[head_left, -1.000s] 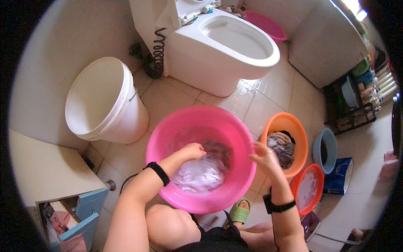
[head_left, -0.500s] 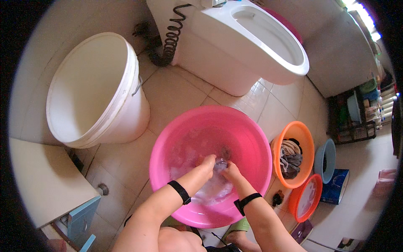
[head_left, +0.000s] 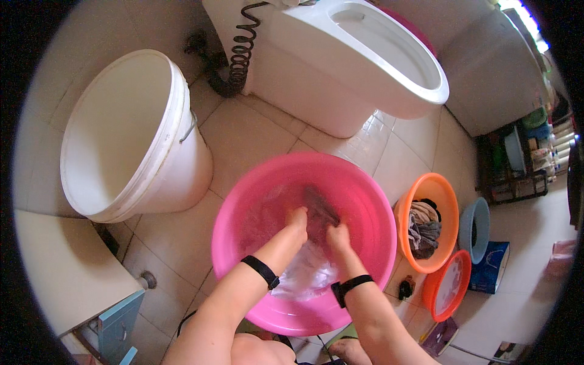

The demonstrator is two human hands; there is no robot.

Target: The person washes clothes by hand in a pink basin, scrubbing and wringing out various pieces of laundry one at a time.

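Observation:
A large pink basin (head_left: 234,237) stands on the floor in front of me with sudsy water (head_left: 307,271) in it. Both hands are down in the basin, each at one side of a dark wet cloth (head_left: 317,202). My left hand (head_left: 297,220) is closed at the cloth's left edge, its fingertips partly hidden by cloth and water. On the other side, my right hand (head_left: 338,235) is closed round the cloth's right end. The cloth's exact kind cannot be made out.
A tall white bucket (head_left: 198,164) stands at the left, near a pale cabinet (head_left: 73,267). Beyond the basin is a white toilet (head_left: 304,79) with a coiled black hose (head_left: 242,55). To the right are an orange basin (head_left: 447,201) of clothes, a red basin (head_left: 465,277) and a blue basin (head_left: 482,225).
Both hands have moved slightly apart, and the dark cloth now shows stretched between them toward the basin's far side. The view has shifted slightly.

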